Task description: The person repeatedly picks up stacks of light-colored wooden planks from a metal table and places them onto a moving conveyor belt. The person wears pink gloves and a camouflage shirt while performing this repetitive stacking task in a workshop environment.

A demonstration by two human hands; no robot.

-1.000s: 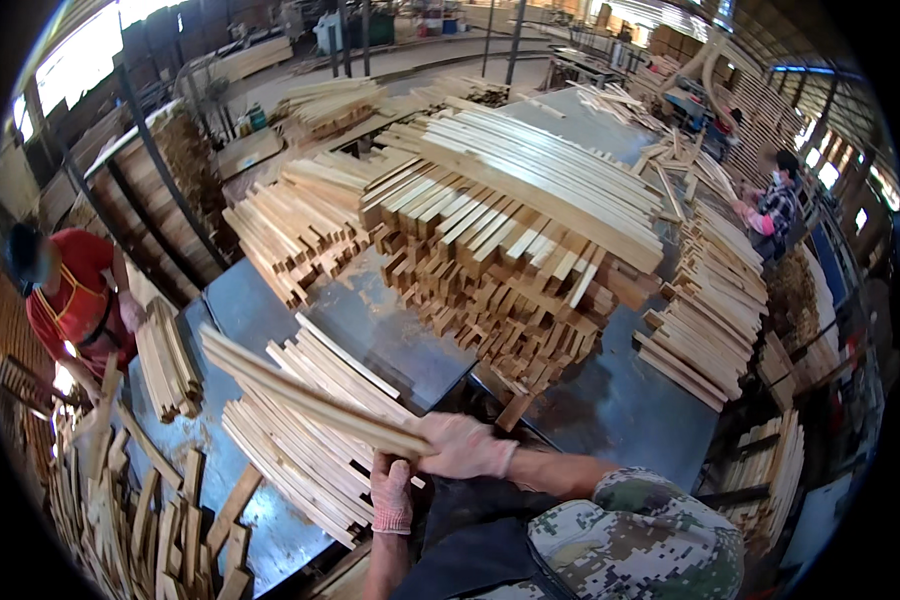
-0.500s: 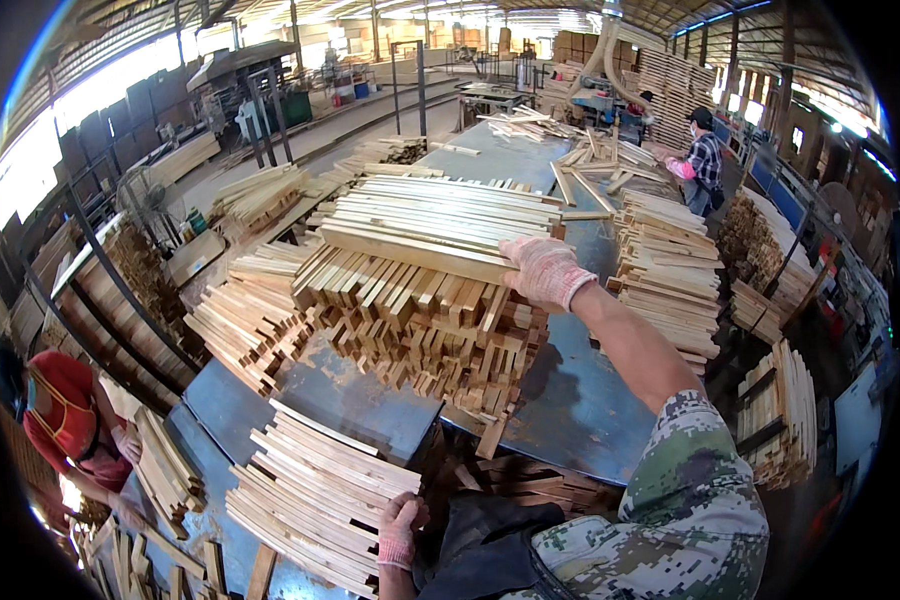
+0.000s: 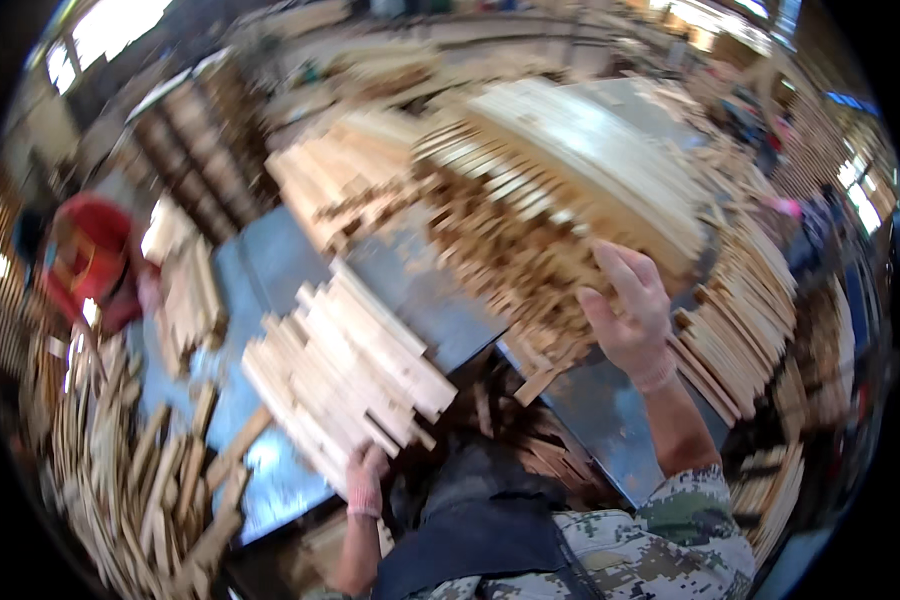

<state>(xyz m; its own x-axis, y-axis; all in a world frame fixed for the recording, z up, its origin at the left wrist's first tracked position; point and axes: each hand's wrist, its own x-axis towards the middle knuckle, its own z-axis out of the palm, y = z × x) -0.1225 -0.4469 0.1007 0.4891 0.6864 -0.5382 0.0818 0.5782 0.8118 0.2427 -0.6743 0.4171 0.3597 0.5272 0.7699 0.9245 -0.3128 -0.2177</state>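
My right hand (image 3: 628, 312), in a pale glove, is raised beside the near right side of a tall stack of wooden strips (image 3: 515, 240). Its thumb and fingers are apart with nothing between them. Long pale strips (image 3: 600, 150) lie side by side on top of that stack. At lower middle my left hand (image 3: 366, 478), gloved too, is at the near edge of a flat row of wooden strips (image 3: 340, 370). Its fingertips touch the strip ends, but blur hides whether they grip one.
A blue table (image 3: 425, 300) bears the stacks. More strips (image 3: 345, 170) lie behind, and another pile (image 3: 740, 320) lies at right. A person in red (image 3: 95, 255) stands at far left near loose sticks (image 3: 160, 490). Another person (image 3: 815, 225) is blurred at far right.
The view has swung left and down, blurring the picture. My right hand has come off the top strips toward me, its fingers now apart. My left hand stays by the flat row.
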